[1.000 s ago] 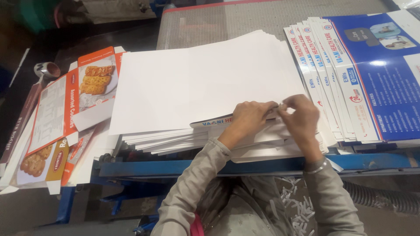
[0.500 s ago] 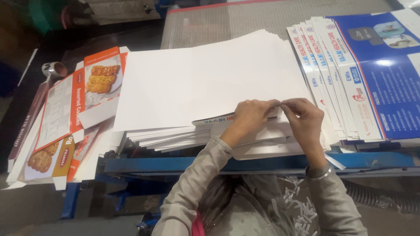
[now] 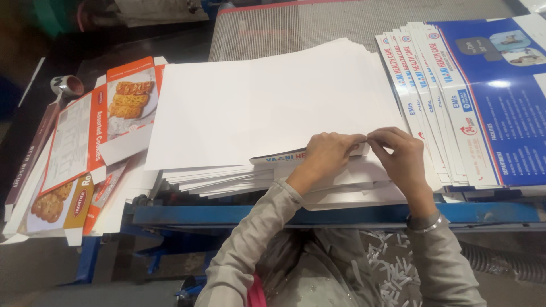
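— White sheet stock: where do the hands meet it?
— Left hand (image 3: 327,156) and right hand (image 3: 401,156) sit together at the near right corner of the white sheet stack (image 3: 256,108). Fingertips of both are closed narrow, pinching the edge of the top sheet, which lies face down and is lifted just enough to show a printed strip beneath.

— And outward from the stack?
— Under it, a blue table edge (image 3: 227,215) runs along the near side. Right of the stack, touching it, lies a fanned pile of blue printed posters (image 3: 483,102). Left of the stack lie flattened orange carton blanks (image 3: 85,142) picturing biscuits, partly tucked under it; beyond them, a small cup (image 3: 67,85). Behind the stack, a grey ribbed surface (image 3: 341,23). Near of the stack, grey sleeves (image 3: 250,250) lead back to the wearer.
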